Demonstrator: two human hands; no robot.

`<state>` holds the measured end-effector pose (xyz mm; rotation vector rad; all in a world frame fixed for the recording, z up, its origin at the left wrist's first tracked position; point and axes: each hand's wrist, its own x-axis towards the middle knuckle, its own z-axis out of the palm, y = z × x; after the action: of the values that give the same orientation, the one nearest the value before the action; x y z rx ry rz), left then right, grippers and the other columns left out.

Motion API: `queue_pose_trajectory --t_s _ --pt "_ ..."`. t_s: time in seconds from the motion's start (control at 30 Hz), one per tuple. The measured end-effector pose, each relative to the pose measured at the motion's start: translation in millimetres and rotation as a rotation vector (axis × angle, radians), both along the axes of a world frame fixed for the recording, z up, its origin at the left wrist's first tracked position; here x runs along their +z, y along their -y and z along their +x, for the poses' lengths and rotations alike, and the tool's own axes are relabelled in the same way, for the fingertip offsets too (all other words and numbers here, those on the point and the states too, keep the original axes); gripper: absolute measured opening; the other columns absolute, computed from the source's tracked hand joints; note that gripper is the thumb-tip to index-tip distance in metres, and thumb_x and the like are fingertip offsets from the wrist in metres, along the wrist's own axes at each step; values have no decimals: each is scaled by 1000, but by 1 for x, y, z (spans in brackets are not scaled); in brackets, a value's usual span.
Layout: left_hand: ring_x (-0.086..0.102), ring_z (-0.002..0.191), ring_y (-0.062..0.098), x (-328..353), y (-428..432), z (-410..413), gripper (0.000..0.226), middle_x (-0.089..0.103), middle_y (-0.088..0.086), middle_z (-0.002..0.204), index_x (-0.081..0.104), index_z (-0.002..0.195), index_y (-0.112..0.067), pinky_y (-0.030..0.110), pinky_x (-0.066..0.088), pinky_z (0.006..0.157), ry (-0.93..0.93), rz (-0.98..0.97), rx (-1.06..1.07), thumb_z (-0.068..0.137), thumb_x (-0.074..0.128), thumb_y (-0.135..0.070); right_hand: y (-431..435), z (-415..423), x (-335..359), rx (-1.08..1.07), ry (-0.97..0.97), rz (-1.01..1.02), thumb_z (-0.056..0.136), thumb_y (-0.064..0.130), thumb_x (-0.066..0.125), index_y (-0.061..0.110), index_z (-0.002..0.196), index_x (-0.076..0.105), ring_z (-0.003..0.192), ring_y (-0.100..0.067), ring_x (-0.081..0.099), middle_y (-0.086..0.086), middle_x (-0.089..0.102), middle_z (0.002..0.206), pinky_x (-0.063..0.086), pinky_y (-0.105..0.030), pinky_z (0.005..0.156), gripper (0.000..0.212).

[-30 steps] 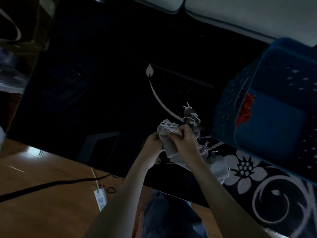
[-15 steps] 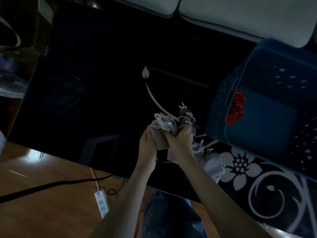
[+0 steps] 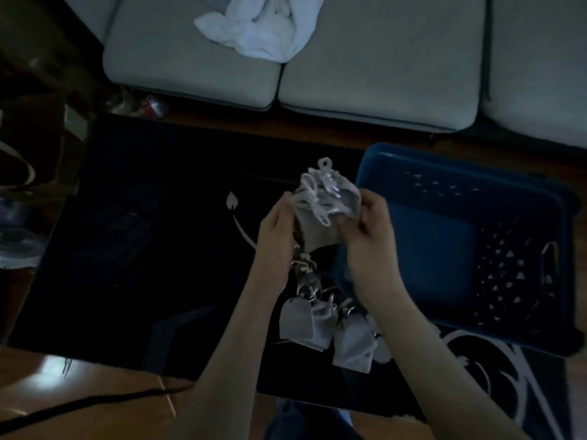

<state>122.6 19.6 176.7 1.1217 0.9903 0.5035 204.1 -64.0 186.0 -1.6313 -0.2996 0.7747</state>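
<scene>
Pouch (image 3: 320,223) held up in both hands over a dim black table (image 3: 143,249).
Left hand (image 3: 276,230) and right hand (image 3: 368,230) each pinch one side of it, above more pouches (image 3: 317,328) lying on the glossy, flower-patterned top. A blue basket (image 3: 460,173) stands to the right; the grey sofa (image 3: 365,74) beyond carries a white cloth (image 3: 260,27); wooden floor (image 3: 95,408) lies near.

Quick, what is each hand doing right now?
Left hand: closed, gripping the left side of the gray pouch.
Right hand: closed, pinching the right side of the same pouch.
</scene>
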Motion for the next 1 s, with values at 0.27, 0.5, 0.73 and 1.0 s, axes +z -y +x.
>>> queue_pose_trajectory --t_s 0.27,0.5,0.73,1.0 --pt "63 89 12 -2 51 105 24 65 -2 93 59 91 -23 29 52 85 -93 151 -290 103 38 -21 77 127 -59 -114 -123 -319 92 -7 50 20 144 13 91 -22 58 -21 61 113 49 -37 81 70" --pt "58 100 23 -79 78 158 36 59 11 118 53 127 -16 33 49 80 -600 -68 -668 95 37 -9 99 170 -132 -154 -283 -379 92 -14 42 11 129 21 80 -10 51 -9 53 106 46 -16 61 49" --pt "49 122 27 -103 74 157 54 49 11 138 44 140 -17 34 44 100 -662 -39 -782 91 33 2 101 178 -211 -246 -300 -679 86 -6 52 -3 119 53 109 -29 57 -19 58 123 51 -25 83 33" --pt "54 115 23 -110 73 148 38 56 9 129 56 127 -13 26 44 91 -640 -3 -735 94 40 -4 103 169 -193 -127 -131 -957 81 15 70 1 122 53 115 -34 56 -21 58 126 44 -33 93 46"
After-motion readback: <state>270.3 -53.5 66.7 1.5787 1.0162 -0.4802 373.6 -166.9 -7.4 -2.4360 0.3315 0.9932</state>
